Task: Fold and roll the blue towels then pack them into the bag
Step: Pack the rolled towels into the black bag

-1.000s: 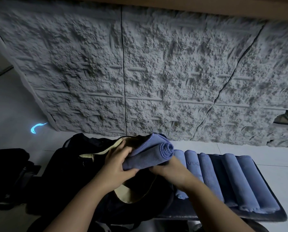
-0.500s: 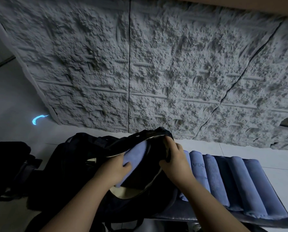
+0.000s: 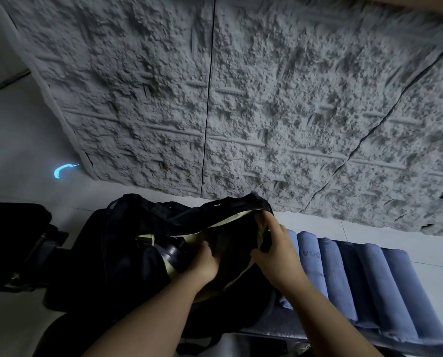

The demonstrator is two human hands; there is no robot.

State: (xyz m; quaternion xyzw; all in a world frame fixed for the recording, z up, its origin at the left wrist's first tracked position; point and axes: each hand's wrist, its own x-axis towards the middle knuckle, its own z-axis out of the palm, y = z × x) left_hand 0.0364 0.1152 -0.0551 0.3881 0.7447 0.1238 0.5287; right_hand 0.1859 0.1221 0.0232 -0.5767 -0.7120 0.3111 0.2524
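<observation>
A black bag with a pale lining stands open at the centre. My left hand reaches down into its mouth; the fingers are hidden inside, and no towel shows there. My right hand grips the right edge of the bag's opening and holds it up. Several rolled blue towels lie side by side on a dark padded seat to the right of the bag.
A rough grey textured wall panel fills the background above a pale tiled floor. A dark object sits at the far left. A small blue glow shows on the floor left of the panel.
The rolled blue towel that both hands held above the bag has gone down inside it and is out of sight. My right hand moved to the bag's rim and my left hand went deeper in.
</observation>
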